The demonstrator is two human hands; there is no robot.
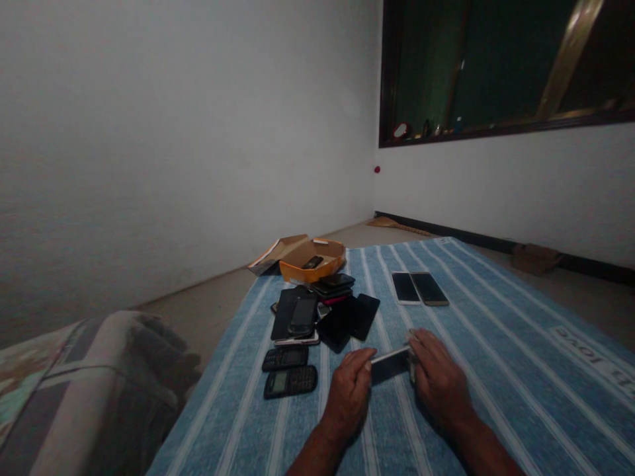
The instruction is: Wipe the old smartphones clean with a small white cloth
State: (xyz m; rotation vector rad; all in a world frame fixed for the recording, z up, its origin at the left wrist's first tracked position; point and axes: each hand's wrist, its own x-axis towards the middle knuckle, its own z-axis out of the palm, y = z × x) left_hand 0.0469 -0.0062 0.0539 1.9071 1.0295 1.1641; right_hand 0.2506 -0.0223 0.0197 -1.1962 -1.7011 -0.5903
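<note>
Between my hands is a smartphone [389, 367] with a pale edge and a dark screen, held tilted above the striped cloth. My left hand [350, 387] grips its left end. At the other end, my right hand [439, 373] is closed round it; a pale edge shows under these fingers, and I cannot make out whether it is part of the same phone. Left of my left hand lie two black keypad phones [290, 381], one beyond the other. Past them is a loose heap of dark phones [302, 314]. Two smartphones [419, 289] lie side by side beyond my right hand.
An open orange box [312, 268] with a small phone [313, 262] inside stands behind the heap. Blue cloth with white stripes [238, 403] covers the surface. A fabric-covered seat or bedding [99, 390] is at the left. White walls and a dark window [496, 66] are behind.
</note>
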